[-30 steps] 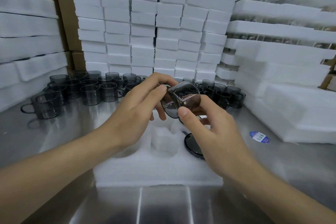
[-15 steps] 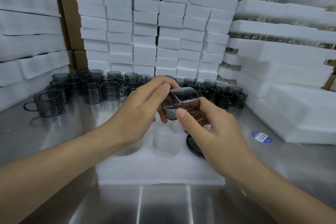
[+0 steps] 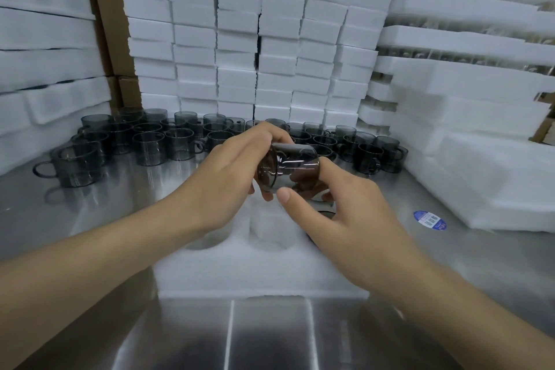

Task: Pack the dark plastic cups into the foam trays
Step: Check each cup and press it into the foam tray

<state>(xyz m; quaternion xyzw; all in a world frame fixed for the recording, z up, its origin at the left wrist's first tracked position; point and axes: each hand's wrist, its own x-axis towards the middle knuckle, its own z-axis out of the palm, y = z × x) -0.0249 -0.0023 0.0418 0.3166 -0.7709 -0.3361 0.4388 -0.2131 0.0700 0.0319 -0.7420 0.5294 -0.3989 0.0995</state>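
The dark smoky translucent plastic cup [image 3: 289,167] lies sideways in mid-air, its base toward the left hand [image 3: 223,183] pinching it and the right hand [image 3: 345,219] curled round its wall. The pockets of the white foam tray [image 3: 240,273] lie directly below, so the cup likely needs uprighting.

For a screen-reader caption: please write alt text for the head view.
The left hand and right hand hold one dark translucent plastic cup on its side above a white foam tray. More such cups stand behind on the steel table.
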